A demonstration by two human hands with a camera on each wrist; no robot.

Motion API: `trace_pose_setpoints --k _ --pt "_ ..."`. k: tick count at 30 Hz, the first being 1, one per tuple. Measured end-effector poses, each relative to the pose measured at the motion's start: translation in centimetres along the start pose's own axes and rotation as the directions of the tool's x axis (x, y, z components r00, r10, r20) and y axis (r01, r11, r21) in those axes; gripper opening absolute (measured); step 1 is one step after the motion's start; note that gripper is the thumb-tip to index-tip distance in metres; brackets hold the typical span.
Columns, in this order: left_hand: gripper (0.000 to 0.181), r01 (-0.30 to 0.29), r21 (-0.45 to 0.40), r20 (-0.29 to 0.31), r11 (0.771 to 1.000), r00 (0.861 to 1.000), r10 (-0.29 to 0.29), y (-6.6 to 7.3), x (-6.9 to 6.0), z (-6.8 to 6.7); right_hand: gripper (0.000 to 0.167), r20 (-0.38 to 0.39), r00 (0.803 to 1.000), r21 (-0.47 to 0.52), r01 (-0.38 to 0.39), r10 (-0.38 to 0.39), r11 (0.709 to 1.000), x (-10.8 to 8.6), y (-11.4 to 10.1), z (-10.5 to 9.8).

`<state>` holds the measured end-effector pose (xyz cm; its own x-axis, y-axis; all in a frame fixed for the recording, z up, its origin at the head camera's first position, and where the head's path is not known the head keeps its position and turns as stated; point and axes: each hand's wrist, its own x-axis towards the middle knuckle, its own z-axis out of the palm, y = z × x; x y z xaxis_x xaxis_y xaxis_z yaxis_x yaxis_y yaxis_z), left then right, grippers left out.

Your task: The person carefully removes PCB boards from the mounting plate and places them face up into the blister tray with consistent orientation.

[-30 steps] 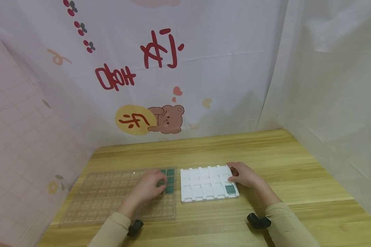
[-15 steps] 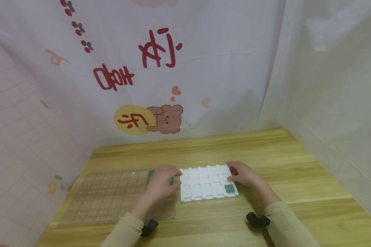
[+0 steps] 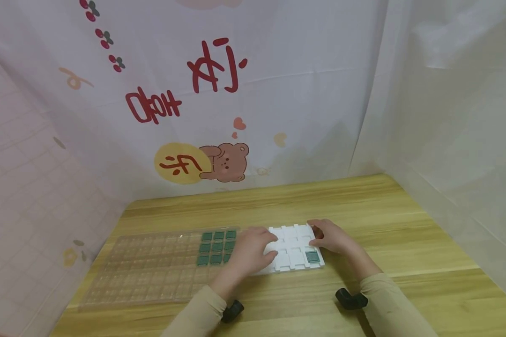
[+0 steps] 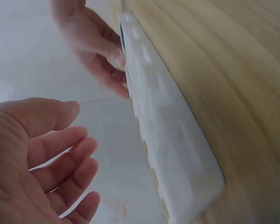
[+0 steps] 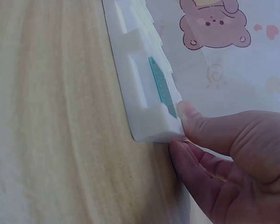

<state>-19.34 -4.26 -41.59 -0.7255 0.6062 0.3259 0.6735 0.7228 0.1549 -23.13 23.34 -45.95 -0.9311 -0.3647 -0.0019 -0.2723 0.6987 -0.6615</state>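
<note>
My left hand (image 3: pixel 253 250) hovers above the left part of the white tray (image 3: pixel 288 245) in the head view. The left wrist view shows that hand's fingers (image 4: pixel 67 163) loosely bent and apart from the thumb, with nothing between them. My right hand (image 3: pixel 333 238) grips the tray's right end; in the right wrist view its thumb (image 5: pixel 196 123) lies on the rim and the fingers are at the end wall. One green square circuit board (image 3: pixel 312 257) sits in the tray's front right pocket. Part of the tray is hidden under my left hand.
Left of the white tray lies a clear plastic tray (image 3: pixel 152 267) with many pockets. Several green circuit boards (image 3: pixel 216 246) fill its back right corner, some partly behind my left hand. A printed cloth (image 3: pixel 308 117) hangs behind the wooden table (image 3: pixel 303 304).
My left hand has moved right, from over the green boards in the clear tray to above the white tray, uncovering those boards. The right hand has stayed at the white tray's end.
</note>
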Motion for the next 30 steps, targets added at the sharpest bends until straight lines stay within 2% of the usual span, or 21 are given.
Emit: trace_pose_setpoints --k 5,11,15,23,30 --pt "0.027 -0.012 0.015 0.045 1.0 0.999 0.011 1.5 1.2 0.7 0.06 0.002 1.0 0.004 0.023 -0.023 1.0 0.1 0.1 0.0" --pt "0.029 -0.029 0.026 0.046 0.999 0.999 0.028 3.0 2.3 1.7 0.06 -0.002 1.0 0.02 0.0 0.0 1.0 0.0 0.2 0.0" --pt "0.031 -0.033 0.051 0.056 0.998 0.998 0.03 4.0 3.0 2.3 0.06 -0.004 1.0 0.01 0.018 -0.018 1.0 0.0 0.0 -0.1" --pt "0.034 -0.005 0.111 0.13 0.994 0.991 -0.01 5.8 4.5 3.5 0.059 -0.012 0.998 0.007 0.054 -0.054 0.999 0.0 0.0 -0.1" --pt "0.033 0.038 0.094 0.194 0.995 0.979 -0.056 6.6 5.1 4.7 0.061 -0.001 0.998 0.006 0.058 -0.058 0.998 0.1 0.1 -0.1"
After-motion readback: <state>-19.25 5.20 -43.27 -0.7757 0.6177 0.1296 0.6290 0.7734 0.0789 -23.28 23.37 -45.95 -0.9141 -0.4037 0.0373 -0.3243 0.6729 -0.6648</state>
